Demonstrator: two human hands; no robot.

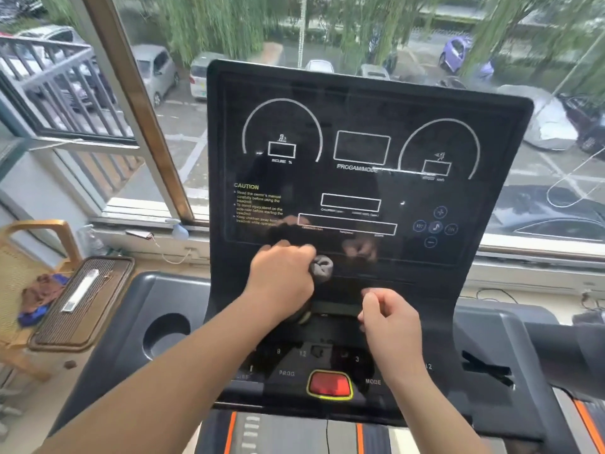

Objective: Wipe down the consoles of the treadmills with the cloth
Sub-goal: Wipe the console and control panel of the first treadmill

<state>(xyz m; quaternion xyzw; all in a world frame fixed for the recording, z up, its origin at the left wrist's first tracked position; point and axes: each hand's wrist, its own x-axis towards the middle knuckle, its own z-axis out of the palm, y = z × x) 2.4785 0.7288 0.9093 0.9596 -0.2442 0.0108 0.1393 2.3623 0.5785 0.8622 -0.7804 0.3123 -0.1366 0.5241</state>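
A black glossy treadmill console [360,132] stands upright in front of me, with white dial outlines and a yellow caution text. My left hand [281,273] grips a bunched grey cloth [322,267] and holds it against the lower part of the console panel. My right hand [391,319] hovers just below and to the right, fingers loosely curled, holding nothing. Both hands reflect in the glossy panel. A red stop button [329,384] sits on the lower control strip, beneath my hands.
A round cup holder [165,332] sits in the grey tray left of the console. A wicker chair [19,273] with crumpled cloths and a brown box [82,303] stand at the left. A window behind shows parked cars. Another treadmill's handle [569,352] is at the right.
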